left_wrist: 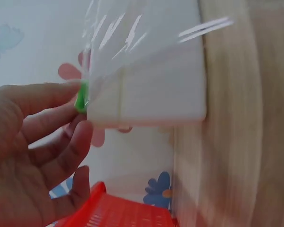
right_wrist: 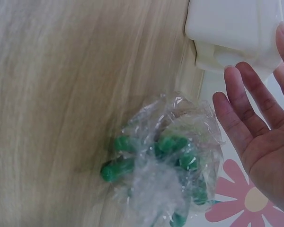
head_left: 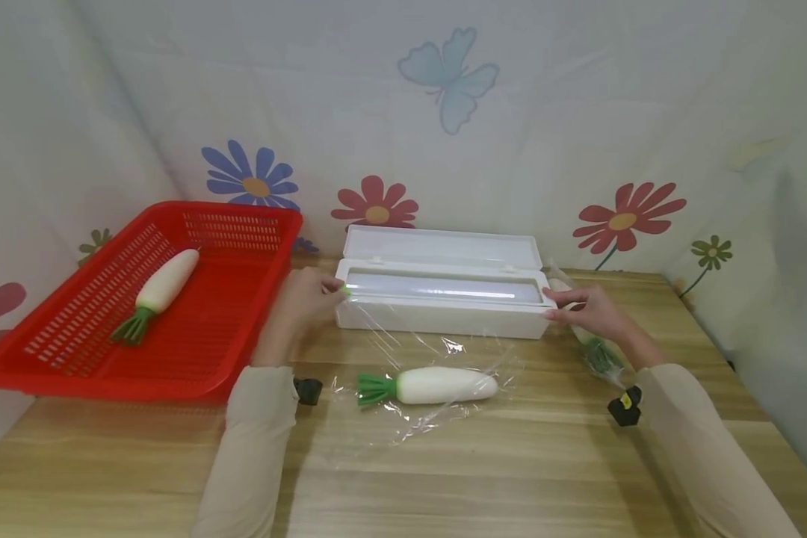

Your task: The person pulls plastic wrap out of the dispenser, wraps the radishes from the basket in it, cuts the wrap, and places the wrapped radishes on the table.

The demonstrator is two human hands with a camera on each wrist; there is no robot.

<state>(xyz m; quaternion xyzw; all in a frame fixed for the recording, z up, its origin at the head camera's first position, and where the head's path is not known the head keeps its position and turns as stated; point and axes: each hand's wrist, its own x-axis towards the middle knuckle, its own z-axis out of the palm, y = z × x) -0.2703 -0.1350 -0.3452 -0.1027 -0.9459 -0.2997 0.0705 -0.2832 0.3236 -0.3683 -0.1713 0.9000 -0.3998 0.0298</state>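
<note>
- My left hand (head_left: 309,295) pinches a small bright-green piece (left_wrist: 81,98) at the left end of the white box (head_left: 437,321).
- My right hand (head_left: 592,310) touches the box's right end with thumb and fingertip, its fingers mostly straight.
- The box is long and smooth with rounded edges; its lid (head_left: 444,246) is tipped up at the back, and a pale, shiny roll (head_left: 437,286) lies inside.
- Clear, glinting film (head_left: 453,346) hangs creased from its front onto the wooden table (head_left: 545,478).
- The white radish (head_left: 447,385) lies before the box, plump and smooth, green stalks toward my left; I can't quite tell whether film covers it or only lies beneath.
- Near my right hand sits a wrapped radish (head_left: 604,357), its green stalks bunched in crinkled film.
</note>
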